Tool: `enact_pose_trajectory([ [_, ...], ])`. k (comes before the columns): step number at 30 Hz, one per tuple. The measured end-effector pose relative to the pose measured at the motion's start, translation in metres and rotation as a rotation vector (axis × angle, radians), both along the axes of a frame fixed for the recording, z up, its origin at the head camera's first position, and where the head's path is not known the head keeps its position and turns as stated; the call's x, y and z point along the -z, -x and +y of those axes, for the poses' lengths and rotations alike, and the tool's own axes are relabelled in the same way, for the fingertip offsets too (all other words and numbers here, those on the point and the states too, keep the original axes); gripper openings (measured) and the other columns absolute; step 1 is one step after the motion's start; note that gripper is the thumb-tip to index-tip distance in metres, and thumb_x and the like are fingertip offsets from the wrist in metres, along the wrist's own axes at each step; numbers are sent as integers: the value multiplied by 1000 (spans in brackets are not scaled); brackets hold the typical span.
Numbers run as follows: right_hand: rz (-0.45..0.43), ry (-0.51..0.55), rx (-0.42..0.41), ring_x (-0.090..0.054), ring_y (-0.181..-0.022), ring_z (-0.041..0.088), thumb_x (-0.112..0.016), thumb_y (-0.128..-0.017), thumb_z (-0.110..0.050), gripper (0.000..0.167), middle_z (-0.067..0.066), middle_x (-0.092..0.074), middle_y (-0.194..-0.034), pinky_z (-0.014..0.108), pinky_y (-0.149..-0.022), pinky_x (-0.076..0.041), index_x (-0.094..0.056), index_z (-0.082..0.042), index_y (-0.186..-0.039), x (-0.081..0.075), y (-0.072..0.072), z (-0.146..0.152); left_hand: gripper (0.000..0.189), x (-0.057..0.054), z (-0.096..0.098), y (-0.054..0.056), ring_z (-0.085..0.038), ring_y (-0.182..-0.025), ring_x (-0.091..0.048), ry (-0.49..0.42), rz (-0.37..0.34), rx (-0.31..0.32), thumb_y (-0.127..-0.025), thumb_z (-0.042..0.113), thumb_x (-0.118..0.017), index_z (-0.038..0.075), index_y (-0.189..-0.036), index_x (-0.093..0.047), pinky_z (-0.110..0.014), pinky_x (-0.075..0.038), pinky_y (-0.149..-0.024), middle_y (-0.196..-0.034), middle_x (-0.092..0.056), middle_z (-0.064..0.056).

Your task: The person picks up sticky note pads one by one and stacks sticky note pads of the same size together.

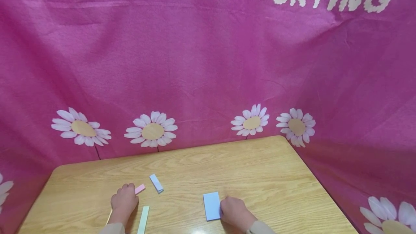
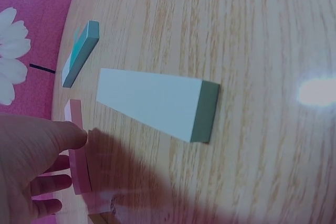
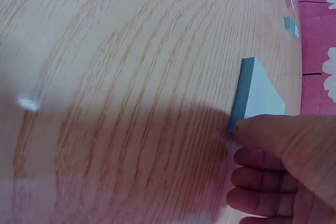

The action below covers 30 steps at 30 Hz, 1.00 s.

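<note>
— Left hand [image 1: 125, 200]: what does yours hold?
— You're pinching the pink block [image 1: 140, 189], which juts toward two o'clock, its long axis two-to-eight.
— And your right hand [image 1: 236, 212]?
— It's nearer the blue block [image 1: 212, 206], touching it at nine o'clock; I can't tell whether you grip it.

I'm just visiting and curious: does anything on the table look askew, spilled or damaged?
Perhaps the small blue strip, right of the pink strip in the head view: its near end looks stepped, as if a layer sits askew, and the wrist views show its top two-toned. I see no spill.
</note>
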State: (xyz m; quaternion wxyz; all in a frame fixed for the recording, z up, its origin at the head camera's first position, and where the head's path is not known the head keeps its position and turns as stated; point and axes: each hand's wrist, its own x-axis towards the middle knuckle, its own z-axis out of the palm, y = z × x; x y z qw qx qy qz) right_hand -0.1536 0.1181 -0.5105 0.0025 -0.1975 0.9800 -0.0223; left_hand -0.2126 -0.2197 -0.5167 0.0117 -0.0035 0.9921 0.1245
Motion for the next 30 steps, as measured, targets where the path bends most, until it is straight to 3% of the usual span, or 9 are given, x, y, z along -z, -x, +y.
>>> enact_pose_trajectory([
  [4,-6,10,1,-36,-42,10,-60,-67,-11,23,-2,-39,-50,27,-37,-35,-45,-11,-49,2,0,0,21,2,1,0,-37,-72,-55,8,9,13,-71,4,-63,-8,-85,-54,-49,-45,-60,-77,-52,-17],
  [20,-9,-4,0,-39,-44,11,-61,-67,-11,19,-2,-42,-52,27,-38,-36,-48,-10,-52,3,1,1,17,2,8,3,-35,-72,-56,44,-77,-25,-80,-2,-53,-13,-93,-54,-46,-46,-62,-81,-52,-21],
  [30,-11,25,1,-38,-44,11,-60,-67,-11,20,-1,-41,-52,27,-39,-36,-48,-10,-52,3,0,2,19,-1,9,2,-37,-74,-56,78,-75,-6,-82,-2,-51,-12,-98,-54,-47,-45,-64,-84,-53,-22],
])
